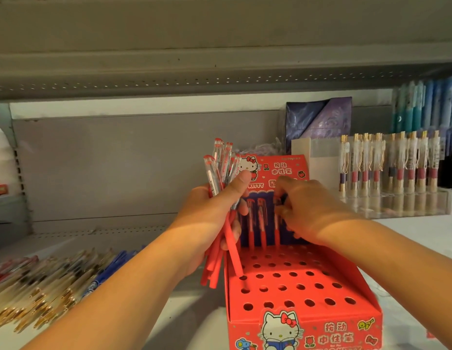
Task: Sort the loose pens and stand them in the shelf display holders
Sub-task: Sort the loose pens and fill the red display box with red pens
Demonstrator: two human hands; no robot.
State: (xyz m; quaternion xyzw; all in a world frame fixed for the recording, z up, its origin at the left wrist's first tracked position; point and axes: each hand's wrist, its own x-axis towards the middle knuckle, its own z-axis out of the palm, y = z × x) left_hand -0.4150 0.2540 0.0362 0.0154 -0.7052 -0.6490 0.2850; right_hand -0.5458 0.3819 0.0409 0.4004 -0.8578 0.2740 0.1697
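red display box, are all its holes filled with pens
No, the red display box has only a few red pens in its back row; most holes are empty.

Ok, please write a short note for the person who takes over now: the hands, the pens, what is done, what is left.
Left hand: grips a bunch of red pens; one tip is close to a hole on the box's left side.
Right hand: fingers curled at the top of a back-row pen; it seems to pinch it.
Red display box: on the shelf in front.
Done: at least two more standing pens in the back row; the other visible holes are empty.
Left: stand the bunch in the box, then sort the loose pile on the shelf at left.
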